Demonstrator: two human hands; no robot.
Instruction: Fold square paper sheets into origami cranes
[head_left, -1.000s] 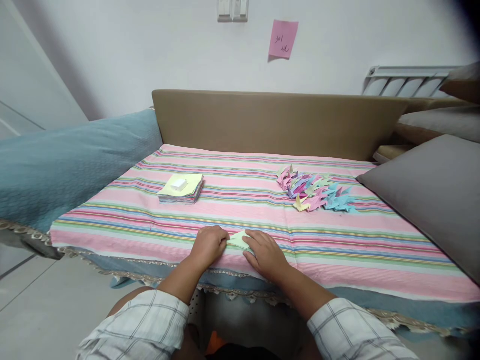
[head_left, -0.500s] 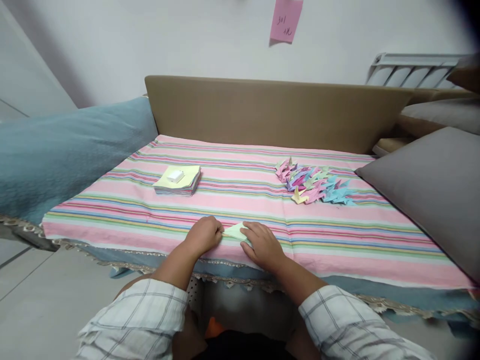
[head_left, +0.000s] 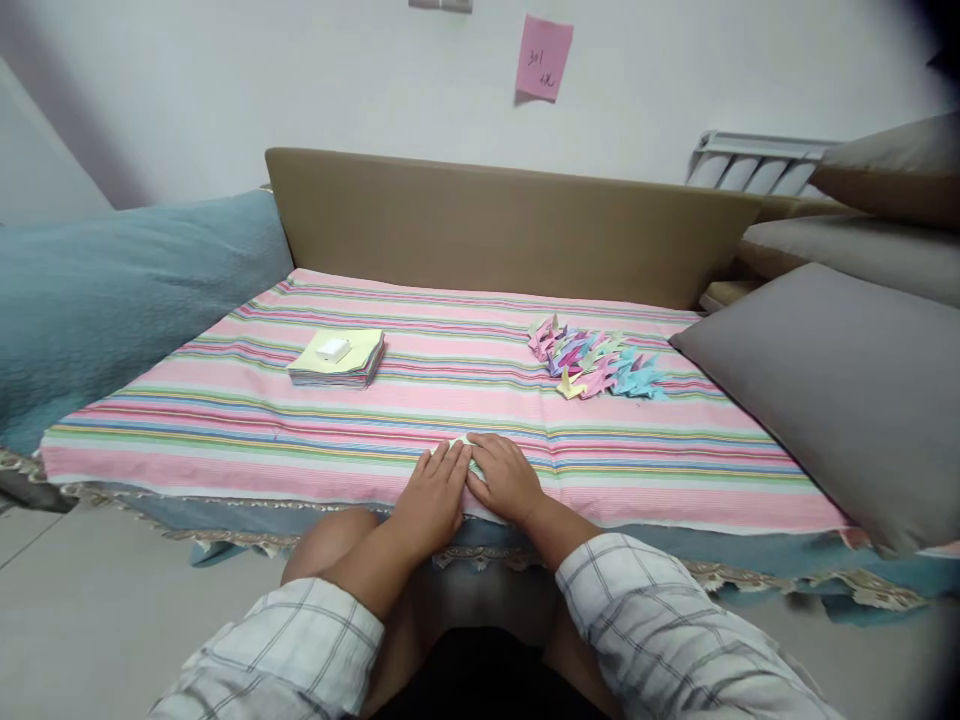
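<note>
A pale green piece of folded paper (head_left: pixel 462 440) lies on the striped cloth near its front edge, mostly hidden under my hands. My left hand (head_left: pixel 435 498) lies over it with the fingers stretched out flat, their tips at the paper. Close against it, my right hand (head_left: pixel 505 478) rests its fingers on the paper's right side, thumb apart and pointing left. The two hands nearly touch. Beyond them, to the right, sits a cluster of folded paper cranes (head_left: pixel 592 362) in pink, purple, yellow, green and blue.
A stack of square paper sheets (head_left: pixel 337 378) with a small white block (head_left: pixel 333 349) on top stands at the left. The striped cloth (head_left: pixel 442 390) covers a sofa seat. Grey cushions (head_left: pixel 832 390) fill the right side, and a blue armrest (head_left: pixel 142 300) bounds the left.
My left hand has let go of the paper's left tip, opened and moved right to lie flat over the paper. My right hand stays on it. The camera view has shifted.
</note>
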